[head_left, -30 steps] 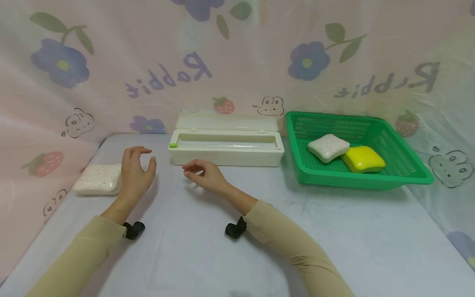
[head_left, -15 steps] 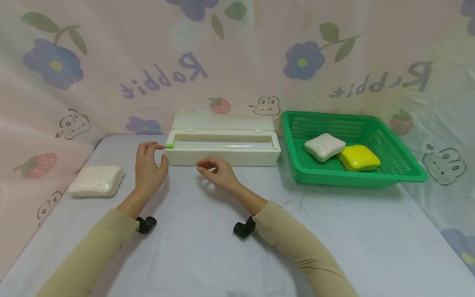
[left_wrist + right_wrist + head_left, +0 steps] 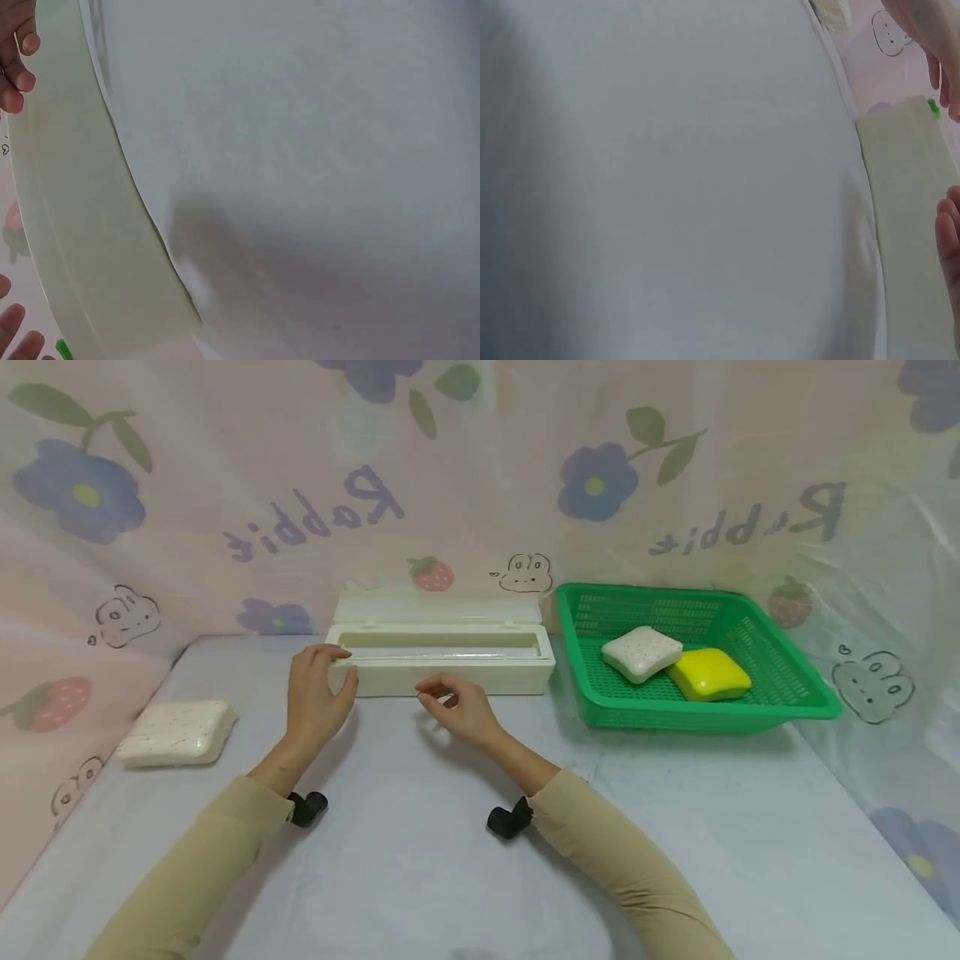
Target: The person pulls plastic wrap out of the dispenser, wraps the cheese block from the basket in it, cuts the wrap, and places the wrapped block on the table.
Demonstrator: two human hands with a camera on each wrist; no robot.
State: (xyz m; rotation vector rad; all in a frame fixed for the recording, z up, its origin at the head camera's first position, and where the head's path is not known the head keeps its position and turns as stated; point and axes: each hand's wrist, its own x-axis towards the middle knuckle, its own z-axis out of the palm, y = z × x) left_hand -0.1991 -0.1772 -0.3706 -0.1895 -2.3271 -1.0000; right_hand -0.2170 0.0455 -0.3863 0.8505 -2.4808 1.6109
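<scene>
A cling film dispenser, a long cream-white box (image 3: 450, 678), stands against the back cloth with its lid (image 3: 442, 608) raised. A roll of clear film (image 3: 450, 652) lies inside. My left hand (image 3: 318, 700) is at the box's left end, its bent fingers spread from the thumb. They cover the green slider in the head view. That slider (image 3: 64, 349) shows near the left fingertips (image 3: 10, 322) in the left wrist view; contact cannot be told. My right hand (image 3: 465, 714) hovers before the box's front wall, fingers loosely curled, holding nothing visible.
A white speckled, glossy block (image 3: 178, 732) lies at the table's left. At the right stands a green basket (image 3: 705, 718), holding another white speckled block (image 3: 642, 653) and a yellow one (image 3: 708, 675). A patterned cloth (image 3: 480, 485) hangs behind the white table (image 3: 420, 860).
My left hand has moved right, from beside the speckled block to the box's left end, covering the green slider. The right hand has shifted slightly right along the box. The head view has turned a little right.
</scene>
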